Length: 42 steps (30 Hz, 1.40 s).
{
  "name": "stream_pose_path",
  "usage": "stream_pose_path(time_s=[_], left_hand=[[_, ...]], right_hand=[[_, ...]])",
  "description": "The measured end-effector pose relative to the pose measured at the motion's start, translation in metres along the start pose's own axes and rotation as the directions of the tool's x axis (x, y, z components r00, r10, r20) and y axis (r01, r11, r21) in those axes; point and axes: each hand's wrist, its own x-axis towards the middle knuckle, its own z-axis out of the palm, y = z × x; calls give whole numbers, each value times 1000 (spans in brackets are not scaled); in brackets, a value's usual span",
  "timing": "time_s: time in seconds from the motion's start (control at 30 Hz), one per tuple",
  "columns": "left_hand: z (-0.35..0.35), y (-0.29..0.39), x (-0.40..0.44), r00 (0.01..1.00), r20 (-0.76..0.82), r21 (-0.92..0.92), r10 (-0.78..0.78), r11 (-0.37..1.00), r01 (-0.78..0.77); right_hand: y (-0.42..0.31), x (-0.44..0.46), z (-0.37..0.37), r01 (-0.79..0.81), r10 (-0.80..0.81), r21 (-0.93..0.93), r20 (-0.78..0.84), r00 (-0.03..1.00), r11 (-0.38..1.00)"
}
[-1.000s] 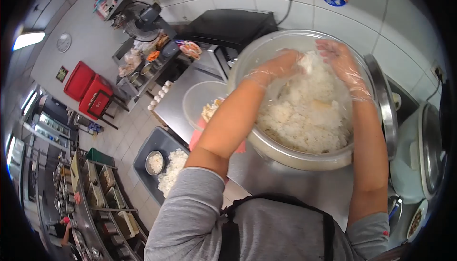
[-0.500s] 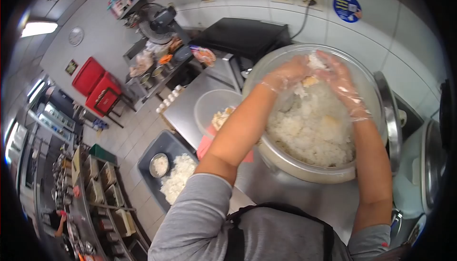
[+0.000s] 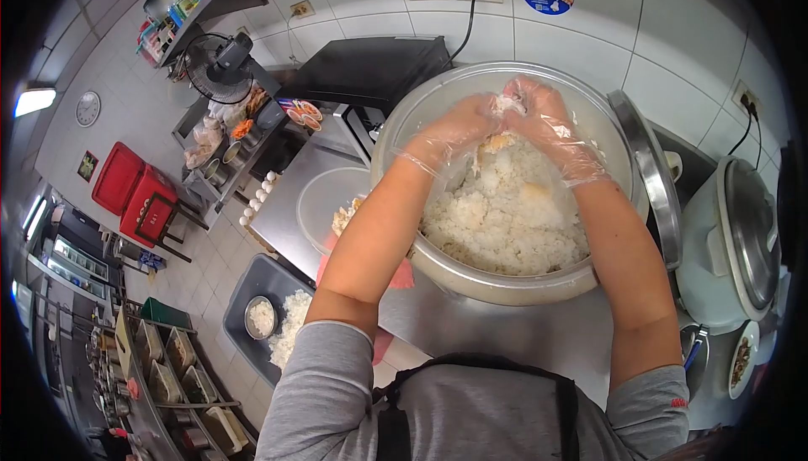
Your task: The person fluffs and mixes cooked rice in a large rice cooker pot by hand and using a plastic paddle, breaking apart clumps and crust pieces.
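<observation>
A wide metal pot (image 3: pixel 497 292) holds a large mound of white rice (image 3: pixel 513 217) with a few pale brown pieces on it. Both hands wear clear plastic gloves and meet over the far part of the pot. My left hand (image 3: pixel 463 129) has its fingers closed around a small clump of rice (image 3: pixel 508 105). Against the clump's other side, my right hand (image 3: pixel 543 114) presses with curled fingers. Just below the hands, a yellowish-brown piece (image 3: pixel 498 143) lies on the rice.
Left of the pot stands a clear plastic bowl (image 3: pixel 318 200) with food scraps. A grey tub (image 3: pixel 238 314) holds rice and a small metal bowl (image 3: pixel 261 317). A metal lid (image 3: pixel 648 175) and a rice cooker (image 3: pixel 703 246) stand right.
My hands, apart over the pot a second ago, have come together around a clump of rice. The camera view has shifted.
</observation>
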Motion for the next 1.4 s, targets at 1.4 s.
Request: stream_pose_path(time_s=[1.4], left_hand=[[-16, 16, -5, 999, 40, -331, -34, 943, 45]], right_hand=[[17, 0, -13, -376, 279, 568, 253, 926, 732]])
